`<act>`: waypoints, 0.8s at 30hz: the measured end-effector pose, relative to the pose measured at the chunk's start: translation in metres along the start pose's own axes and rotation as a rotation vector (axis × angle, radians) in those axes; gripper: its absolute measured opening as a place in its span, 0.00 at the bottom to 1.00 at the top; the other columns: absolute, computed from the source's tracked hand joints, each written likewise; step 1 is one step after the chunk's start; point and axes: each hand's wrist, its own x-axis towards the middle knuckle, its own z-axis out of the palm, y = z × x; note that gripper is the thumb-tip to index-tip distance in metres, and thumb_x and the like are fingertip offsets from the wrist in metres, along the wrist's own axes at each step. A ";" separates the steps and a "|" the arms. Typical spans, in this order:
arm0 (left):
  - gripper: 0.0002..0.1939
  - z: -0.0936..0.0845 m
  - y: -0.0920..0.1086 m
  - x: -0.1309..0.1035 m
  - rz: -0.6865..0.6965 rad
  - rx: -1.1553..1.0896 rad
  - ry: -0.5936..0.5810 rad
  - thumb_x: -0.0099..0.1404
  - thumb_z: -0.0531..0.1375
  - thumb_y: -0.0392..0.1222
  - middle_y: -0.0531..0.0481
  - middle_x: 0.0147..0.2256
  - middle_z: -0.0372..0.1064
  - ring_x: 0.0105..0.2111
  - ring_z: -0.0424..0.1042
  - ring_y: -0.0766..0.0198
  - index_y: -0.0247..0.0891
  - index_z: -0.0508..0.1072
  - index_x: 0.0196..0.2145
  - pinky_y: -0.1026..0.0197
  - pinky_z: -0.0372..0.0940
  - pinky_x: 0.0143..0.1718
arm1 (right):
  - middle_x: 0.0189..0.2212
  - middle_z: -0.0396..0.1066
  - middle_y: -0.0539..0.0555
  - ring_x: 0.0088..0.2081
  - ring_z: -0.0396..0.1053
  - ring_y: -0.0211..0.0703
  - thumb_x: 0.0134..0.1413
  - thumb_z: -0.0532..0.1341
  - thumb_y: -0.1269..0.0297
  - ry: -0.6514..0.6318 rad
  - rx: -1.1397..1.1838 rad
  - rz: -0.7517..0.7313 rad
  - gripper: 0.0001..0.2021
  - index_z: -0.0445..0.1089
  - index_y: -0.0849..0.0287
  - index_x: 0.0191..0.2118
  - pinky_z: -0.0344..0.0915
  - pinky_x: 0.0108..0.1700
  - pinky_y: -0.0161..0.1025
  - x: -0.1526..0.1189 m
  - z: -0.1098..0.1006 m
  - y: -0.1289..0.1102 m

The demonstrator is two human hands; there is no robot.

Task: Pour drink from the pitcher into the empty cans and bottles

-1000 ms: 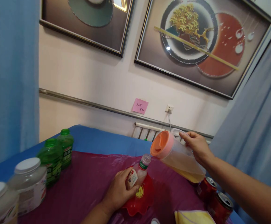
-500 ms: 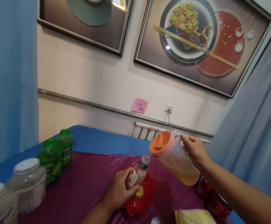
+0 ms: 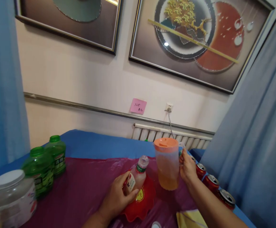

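Note:
My left hand (image 3: 117, 194) is wrapped round a clear plastic bottle (image 3: 140, 177) with a green neck band and no cap. The bottle tilts slightly to the right over a red scalloped dish (image 3: 140, 210) with a yellow label. My right hand (image 3: 187, 164) grips the handle of a translucent pitcher (image 3: 167, 167) with an orange lid. Amber liquid fills its lower part, and it is nearly upright, just right of the bottle and apart from it. A white cap (image 3: 156, 224) lies at the bottom edge of the view.
Green bottles (image 3: 54, 155) and a white-lidded jar (image 3: 13, 199) stand on the left. Several red cans (image 3: 211, 182) line the right edge. A folded yellow cloth (image 3: 190, 219) lies in front on the purple sheet (image 3: 85, 180). Behind is a radiator (image 3: 147, 134).
The pitcher has swung from tilted towards the bottle mouth to nearly upright. My left hand still holds the bottle in about the same place. The camera has turned slightly right.

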 end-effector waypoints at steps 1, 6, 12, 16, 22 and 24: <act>0.31 -0.001 0.001 0.000 0.003 0.004 0.000 0.52 0.71 0.49 0.40 0.51 0.78 0.50 0.78 0.46 0.40 0.75 0.53 0.47 0.72 0.55 | 0.15 0.47 0.42 0.16 0.48 0.36 0.47 0.63 0.30 0.028 0.028 0.017 0.31 0.48 0.49 0.21 0.53 0.19 0.39 -0.002 0.000 0.007; 0.30 -0.004 0.006 0.002 0.029 0.011 0.004 0.52 0.71 0.49 0.41 0.50 0.79 0.49 0.79 0.46 0.41 0.75 0.53 0.49 0.73 0.53 | 0.14 0.48 0.43 0.16 0.48 0.37 0.47 0.66 0.34 0.101 0.126 0.077 0.30 0.48 0.48 0.21 0.53 0.18 0.40 -0.012 0.000 0.035; 0.31 0.002 -0.004 0.001 0.012 -0.031 -0.020 0.53 0.69 0.50 0.41 0.52 0.78 0.50 0.78 0.45 0.41 0.74 0.55 0.47 0.73 0.53 | 0.15 0.49 0.41 0.17 0.50 0.35 0.45 0.68 0.36 0.173 0.214 0.110 0.29 0.52 0.50 0.22 0.54 0.19 0.36 -0.016 -0.007 0.057; 0.32 0.007 -0.013 0.001 0.005 -0.057 -0.033 0.55 0.68 0.51 0.42 0.53 0.77 0.52 0.77 0.45 0.42 0.73 0.56 0.45 0.71 0.56 | 0.16 0.50 0.39 0.17 0.50 0.31 0.42 0.70 0.38 0.232 0.282 0.132 0.29 0.54 0.53 0.23 0.53 0.20 0.32 -0.017 -0.013 0.067; 0.30 0.000 0.004 0.004 0.027 -0.070 -0.051 0.56 0.68 0.48 0.42 0.52 0.78 0.50 0.79 0.47 0.41 0.72 0.56 0.47 0.74 0.53 | 0.21 0.68 0.45 0.22 0.65 0.35 0.43 0.70 0.37 0.250 0.301 0.169 0.26 0.66 0.57 0.28 0.64 0.26 0.34 -0.030 -0.025 0.070; 0.28 -0.003 0.011 0.006 0.034 -0.086 -0.071 0.56 0.68 0.48 0.44 0.51 0.79 0.48 0.79 0.49 0.41 0.72 0.55 0.49 0.75 0.51 | 0.24 0.73 0.48 0.24 0.69 0.37 0.44 0.68 0.35 0.238 0.275 0.177 0.27 0.69 0.58 0.29 0.66 0.28 0.35 -0.037 -0.030 0.070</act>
